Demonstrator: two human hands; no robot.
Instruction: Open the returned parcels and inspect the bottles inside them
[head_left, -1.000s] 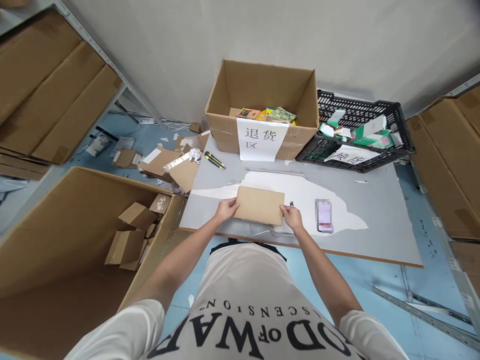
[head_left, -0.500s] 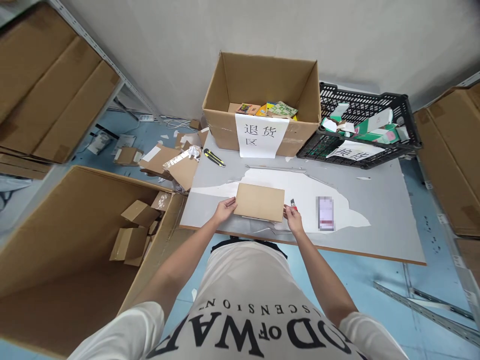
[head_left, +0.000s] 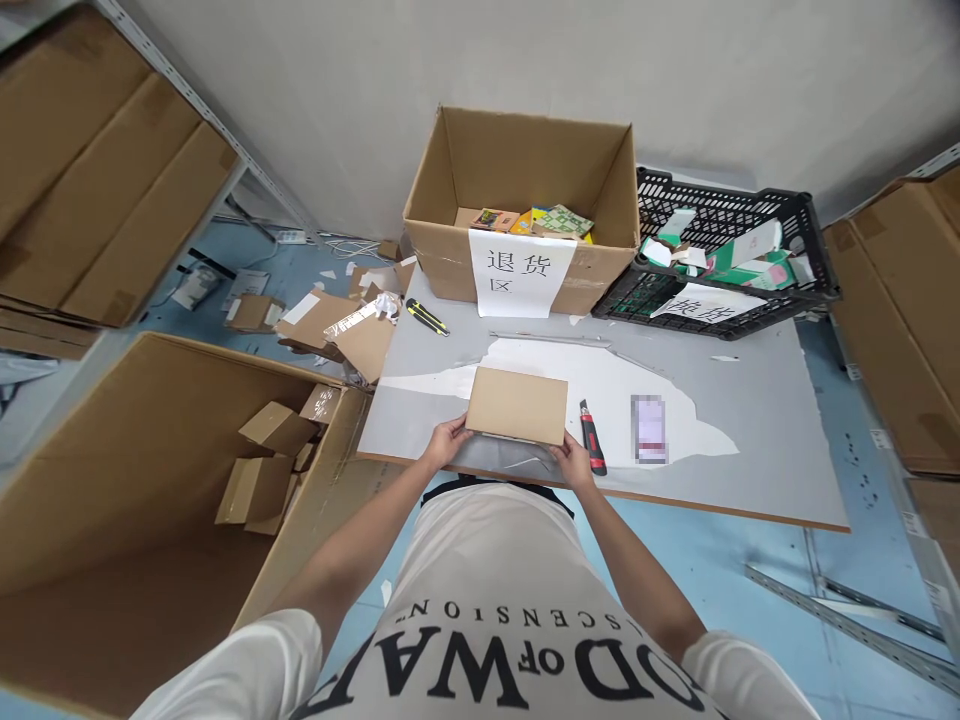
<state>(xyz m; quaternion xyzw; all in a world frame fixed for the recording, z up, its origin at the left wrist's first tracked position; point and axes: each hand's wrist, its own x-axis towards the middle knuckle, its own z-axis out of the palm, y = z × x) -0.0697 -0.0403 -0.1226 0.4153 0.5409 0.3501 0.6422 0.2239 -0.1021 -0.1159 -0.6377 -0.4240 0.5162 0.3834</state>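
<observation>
A flat brown cardboard box [head_left: 517, 404] lies on the grey table [head_left: 750, 480] near its front edge. My left hand [head_left: 448, 441] grips the box's near left corner. At the near right corner my right hand [head_left: 572, 462] holds the box's edge. A red and black utility knife [head_left: 592, 449] lies on the table just right of my right hand, apart from it. A phone [head_left: 649, 428] rests further right on a white torn patch.
At the table's back stand an open cardboard box [head_left: 525, 190] with a paper sign and a black plastic crate [head_left: 720, 260] of small cartons. A yellow and black knife [head_left: 427, 317] lies at the back left. A large open carton [head_left: 135, 480] with small boxes stands on the floor left.
My right hand has set the red knife down on the table and moved to the box's near right corner. My left hand slid toward the near left corner.
</observation>
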